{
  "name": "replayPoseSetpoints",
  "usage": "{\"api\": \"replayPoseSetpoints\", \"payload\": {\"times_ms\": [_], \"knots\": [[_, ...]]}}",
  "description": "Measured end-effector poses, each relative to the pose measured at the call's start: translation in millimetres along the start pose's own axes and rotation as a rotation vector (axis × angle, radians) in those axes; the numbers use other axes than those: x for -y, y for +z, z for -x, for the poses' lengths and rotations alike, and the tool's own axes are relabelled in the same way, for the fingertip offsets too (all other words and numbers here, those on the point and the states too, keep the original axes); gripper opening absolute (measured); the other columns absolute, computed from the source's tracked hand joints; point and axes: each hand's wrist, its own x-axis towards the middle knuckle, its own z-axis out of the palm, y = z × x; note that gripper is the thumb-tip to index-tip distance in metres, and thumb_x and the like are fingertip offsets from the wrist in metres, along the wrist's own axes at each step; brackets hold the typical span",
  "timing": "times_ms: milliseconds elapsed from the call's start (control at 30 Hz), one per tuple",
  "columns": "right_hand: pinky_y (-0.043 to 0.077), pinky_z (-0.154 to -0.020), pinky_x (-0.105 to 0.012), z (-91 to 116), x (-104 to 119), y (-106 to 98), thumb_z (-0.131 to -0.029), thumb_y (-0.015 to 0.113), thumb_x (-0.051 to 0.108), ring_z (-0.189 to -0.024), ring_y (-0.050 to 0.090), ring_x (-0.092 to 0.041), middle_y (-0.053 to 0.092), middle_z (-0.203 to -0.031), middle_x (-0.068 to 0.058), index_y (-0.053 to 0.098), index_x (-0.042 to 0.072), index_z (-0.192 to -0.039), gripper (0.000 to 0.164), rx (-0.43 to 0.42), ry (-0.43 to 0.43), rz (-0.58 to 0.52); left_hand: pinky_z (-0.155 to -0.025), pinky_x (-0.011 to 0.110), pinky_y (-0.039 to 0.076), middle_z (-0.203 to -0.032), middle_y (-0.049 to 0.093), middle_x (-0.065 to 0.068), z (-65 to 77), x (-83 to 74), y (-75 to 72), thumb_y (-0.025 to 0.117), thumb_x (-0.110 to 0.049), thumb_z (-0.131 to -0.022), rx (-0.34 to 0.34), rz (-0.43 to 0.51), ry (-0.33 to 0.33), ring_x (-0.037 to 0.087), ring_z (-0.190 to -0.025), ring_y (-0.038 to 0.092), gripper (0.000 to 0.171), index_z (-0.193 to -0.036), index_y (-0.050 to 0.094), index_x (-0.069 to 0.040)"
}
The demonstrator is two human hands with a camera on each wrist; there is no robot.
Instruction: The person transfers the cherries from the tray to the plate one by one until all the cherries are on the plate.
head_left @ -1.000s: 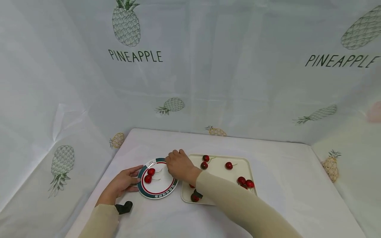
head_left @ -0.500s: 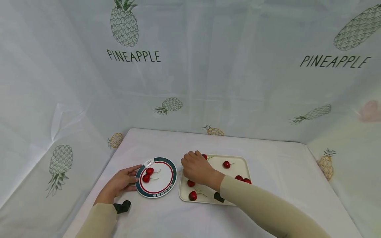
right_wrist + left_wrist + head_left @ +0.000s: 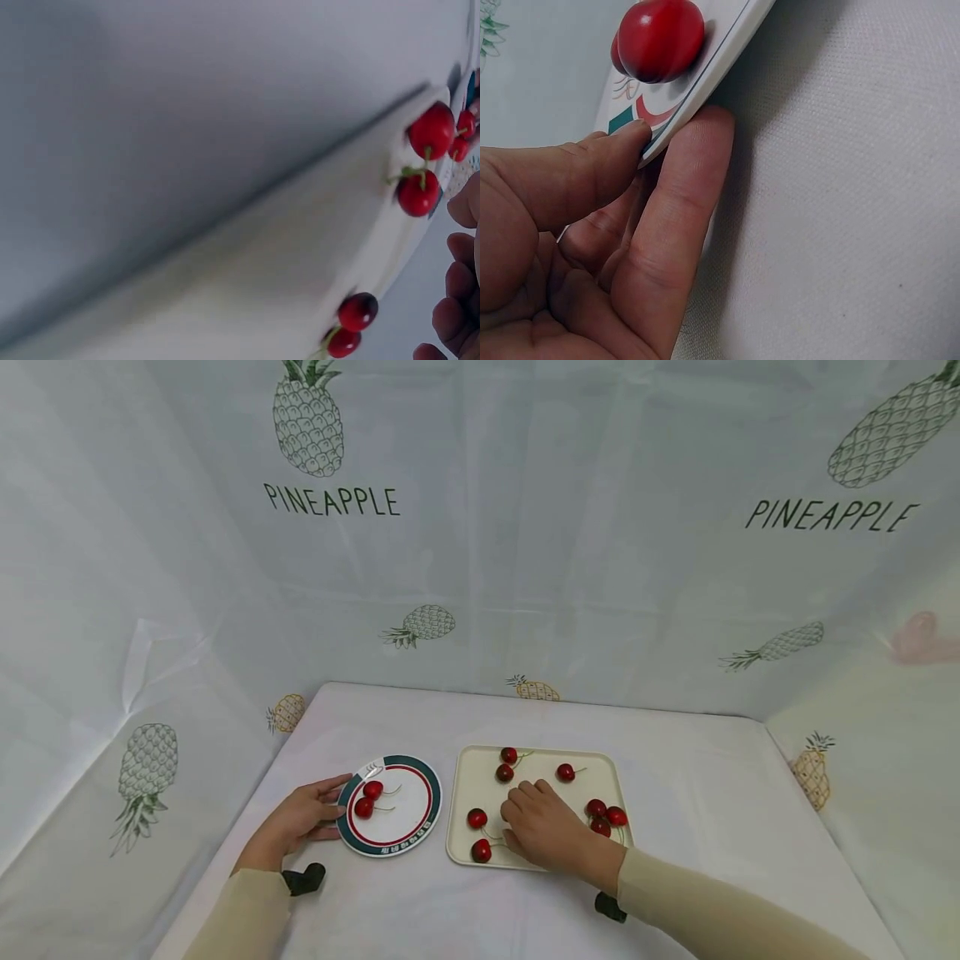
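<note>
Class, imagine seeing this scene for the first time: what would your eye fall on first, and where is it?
Probably the red cherries, vivid against so much white: two on the round plate, the others on the cream tray beneath and around the right hand. Next, perhaps, the left hand pinching the plate's edge, and the pineapple drawings on the pale backdrop.

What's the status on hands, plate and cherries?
Left hand pinching plate by edge, two cherries on it. Right hand over tray, nothing visible in grasp. Eight cherries visible on tray; right hand hides part of it.
</note>
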Motion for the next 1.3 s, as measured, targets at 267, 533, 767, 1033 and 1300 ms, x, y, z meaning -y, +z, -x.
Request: {"api": "replayPoseSetpoints", "payload": {"times_ms": [267, 533, 767, 1033, 1300], "knots": [[0.040, -0.072, -0.029, 26, 12, 10, -0.088, 0.081, 0.034, -0.080, 0.047, -0.015, 0.053, -0.083, 0.005, 0.060, 0.017, -0.089, 0.026, -0.056, -0.021, -0.010, -0.082, 0.041, 0.066, -0.163, 0.037, 0.031, 0.4, -0.8, 1.2, 0.060, 0.004, -0.102, -0.005, -0.002, -0.004, 0.020, -0.096, 0.073, 0.068, -0.164, 0.039, -0.013], [0.039, -0.073, -0.029, 30, 17, 16, -0.090, 0.079, 0.036, -0.080, 0.046, -0.015, 0.052, -0.082, 0.006, 0.060, 0.018, -0.087, 0.026, -0.043, -0.011, 0.018, -0.082, 0.040, 0.066, -0.163, 0.037, 0.031, 1.9, -1.0, 1.4, 0.060, 0.003, -0.102, -0.011, -0.007, -0.006, 0.020, -0.095, 0.072, 0.067, -0.164, 0.039, -0.014], [0.035, -0.069, -0.027, 31, 17, 18, -0.089, 0.079, 0.029, -0.075, 0.044, -0.015, 0.050, -0.077, 0.005, 0.058, 0.017, -0.082, 0.025, -0.090, -0.008, 0.031, -0.082, 0.039, 0.066, -0.163, 0.037, 0.031, 3.3, -1.3, 2.0, 0.060, 0.001, -0.103, -0.009, -0.014, 0.000, 0.020, -0.096, 0.071, 0.067, -0.164, 0.039, -0.014], [0.035, -0.069, -0.027, 26, 10, 16, -0.097, 0.055, 0.019, -0.074, 0.042, -0.014, 0.050, -0.076, 0.004, 0.060, 0.015, -0.083, 0.015, -0.146, 0.004, 0.024, -0.082, 0.040, 0.066, -0.163, 0.037, 0.031, 2.7, 0.3, 1.8, 0.060, 0.002, -0.102, -0.011, -0.014, -0.001, 0.020, -0.097, 0.071, 0.067, -0.164, 0.040, -0.014], [0.030, -0.068, -0.026, 15, 1, 11, -0.092, 0.067, 0.021, -0.072, 0.044, -0.015, 0.051, -0.075, 0.003, 0.060, 0.014, -0.083, 0.013, -0.187, 0.031, 0.007, -0.083, 0.040, 0.066, -0.163, 0.036, 0.031, 3.1, 0.2, 1.7, 0.061, 0.002, -0.102, -0.010, -0.008, 0.007, 0.020, -0.099, 0.072, 0.067, -0.164, 0.040, -0.013]]}}
